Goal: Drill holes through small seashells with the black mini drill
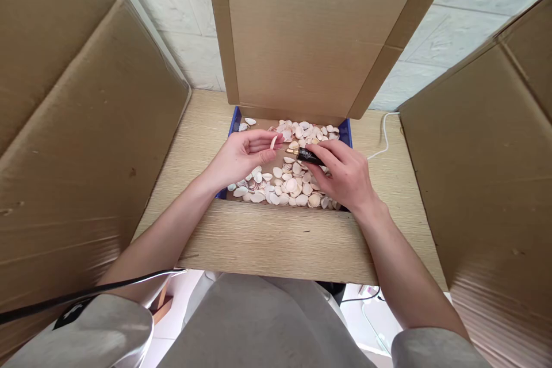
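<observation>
Wood-grain tabletop [276, 241] fills the middle of the view, pale brick wall [185, 0] behind it toward 11 o'clock. Clock positions read from the tray's centre.

9 o'clock, far out: left cardboard panel [99, 109], standing at the table's edge. 8 o'clock: black cord [86, 294] running in at the lower left.

9 o'clock, close in: left hand [239, 156], over the tray. Thumb and fingers nearly closed, pinching one held shell [273, 142] tilted up on edge between them.

Centre: tray [234, 119] with blue side walls. Loose shells [291, 186] lie in it: a few at 10 o'clock, some patterned ones at 8, a heap around 6, another group at 1.

Just right of the held shell: black tool [309, 156], pen-shaped, gold-coloured at the front, thin tip pointing to 9 o'clock at the shell. Cannot tell whether tip and shell touch.

12 o'clock: cardboard lid [317, 29], raised behind the tray.

3 o'clock: right hand [347, 169], fingers and thumb curled in around the tool in a pen-like grip.

Between 2 and 3 o'clock: white cable [385, 135] on the tabletop. 3 o'clock, far out: right cardboard panel [483, 161].
</observation>
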A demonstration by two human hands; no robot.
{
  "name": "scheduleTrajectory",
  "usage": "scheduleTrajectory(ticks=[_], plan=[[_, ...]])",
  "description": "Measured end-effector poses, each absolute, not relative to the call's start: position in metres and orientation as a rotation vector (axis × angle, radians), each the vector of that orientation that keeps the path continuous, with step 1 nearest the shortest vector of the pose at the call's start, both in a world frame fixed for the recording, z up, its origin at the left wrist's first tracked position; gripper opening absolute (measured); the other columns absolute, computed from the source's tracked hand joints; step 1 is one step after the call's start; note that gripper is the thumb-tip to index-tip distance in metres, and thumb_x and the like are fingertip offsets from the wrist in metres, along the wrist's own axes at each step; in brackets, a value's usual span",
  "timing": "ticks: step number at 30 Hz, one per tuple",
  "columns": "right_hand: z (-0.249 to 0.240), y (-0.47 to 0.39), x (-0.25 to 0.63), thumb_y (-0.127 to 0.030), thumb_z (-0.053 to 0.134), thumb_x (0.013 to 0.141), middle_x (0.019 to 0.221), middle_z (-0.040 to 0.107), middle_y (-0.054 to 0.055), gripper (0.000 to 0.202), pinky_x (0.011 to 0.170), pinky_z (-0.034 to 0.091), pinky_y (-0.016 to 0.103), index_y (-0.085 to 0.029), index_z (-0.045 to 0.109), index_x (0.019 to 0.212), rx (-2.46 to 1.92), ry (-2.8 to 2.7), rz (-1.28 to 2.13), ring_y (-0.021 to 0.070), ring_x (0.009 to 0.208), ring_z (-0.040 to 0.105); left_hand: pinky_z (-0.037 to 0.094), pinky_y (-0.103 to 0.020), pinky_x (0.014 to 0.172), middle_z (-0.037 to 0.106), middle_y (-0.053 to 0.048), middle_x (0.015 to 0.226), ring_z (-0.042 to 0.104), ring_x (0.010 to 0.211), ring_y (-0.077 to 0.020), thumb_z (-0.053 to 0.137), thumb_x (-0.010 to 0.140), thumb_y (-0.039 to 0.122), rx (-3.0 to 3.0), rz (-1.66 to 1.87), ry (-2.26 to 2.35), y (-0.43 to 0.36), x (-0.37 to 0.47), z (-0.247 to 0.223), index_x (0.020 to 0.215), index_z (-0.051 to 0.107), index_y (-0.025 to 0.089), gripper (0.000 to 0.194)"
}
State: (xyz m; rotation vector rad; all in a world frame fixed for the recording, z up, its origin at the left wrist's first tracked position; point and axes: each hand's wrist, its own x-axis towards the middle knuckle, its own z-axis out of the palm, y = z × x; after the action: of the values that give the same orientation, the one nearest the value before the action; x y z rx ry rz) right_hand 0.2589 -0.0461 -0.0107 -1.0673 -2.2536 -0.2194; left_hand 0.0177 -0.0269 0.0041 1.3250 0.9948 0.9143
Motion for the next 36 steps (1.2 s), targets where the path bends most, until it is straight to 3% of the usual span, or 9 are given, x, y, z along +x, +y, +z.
scheduleTrajectory(ticks=[7,14,22,29,36], plan=[[-0.0147,-0.0502,0.2617,-0.035,0.057,0.094,0.089,0.073,0.005,0.027,0.058,0.046,0.027,-0.015,0.064,0.111,-1.078,-2.308,-0.101,0.015,0.072,0.066,0.056,-0.037,0.1,0.072,-0.011,0.123,0.069,0.114,-0.0244,0.078,0.08,0.033,1.356,0.847,0.908,-0.0269,0.0145,0.0043,0.113,0.073,0.018,0.037],[-0.0099,-0.0465,0.2585,-0.024,0.058,0.093,0.101,0.072,0.007,0.02,0.075,0.051,0.032,-0.023,0.064,0.111,-1.069,-2.207,-0.32,0.0192,0.09,0.066,0.052,-0.039,0.106,0.072,-0.011,0.123,0.068,0.116,-0.0239,0.078,0.08,0.035,1.329,0.879,0.919,-0.0267,0.0156,0.0052,0.113,0.072,0.018,0.038],[-0.0148,-0.0506,0.2601,-0.033,0.057,0.094,0.086,0.071,0.007,0.03,0.061,0.049,0.028,-0.011,0.063,0.114,-1.018,-2.324,-0.155,0.0165,0.073,0.064,0.057,-0.035,0.098,0.074,-0.011,0.12,0.07,0.113,-0.0242,0.079,0.079,0.032,1.325,0.864,0.923,-0.0267,0.0155,0.0044,0.112,0.072,0.017,0.037],[-0.0096,-0.0457,0.2587,-0.028,0.063,0.091,0.096,0.071,0.008,0.027,0.07,0.051,0.03,-0.015,0.066,0.115,-0.996,-2.265,-0.349,0.0187,0.083,0.064,0.053,-0.034,0.105,0.072,-0.011,0.123,0.069,0.115,-0.0222,0.077,0.081,0.029,1.312,0.883,0.945,-0.0263,0.0161,0.0058,0.113,0.071,0.016,0.034],[-0.0155,-0.0493,0.2594,-0.033,0.059,0.093,0.085,0.072,0.006,0.029,0.062,0.05,0.029,-0.012,0.065,0.112,-1.046,-2.304,-0.146,0.0172,0.074,0.066,0.057,-0.035,0.098,0.075,-0.011,0.116,0.071,0.111,-0.0242,0.081,0.076,0.031,1.341,0.831,0.948,-0.0266,0.0177,0.0056,0.107,0.073,0.015,0.036]])
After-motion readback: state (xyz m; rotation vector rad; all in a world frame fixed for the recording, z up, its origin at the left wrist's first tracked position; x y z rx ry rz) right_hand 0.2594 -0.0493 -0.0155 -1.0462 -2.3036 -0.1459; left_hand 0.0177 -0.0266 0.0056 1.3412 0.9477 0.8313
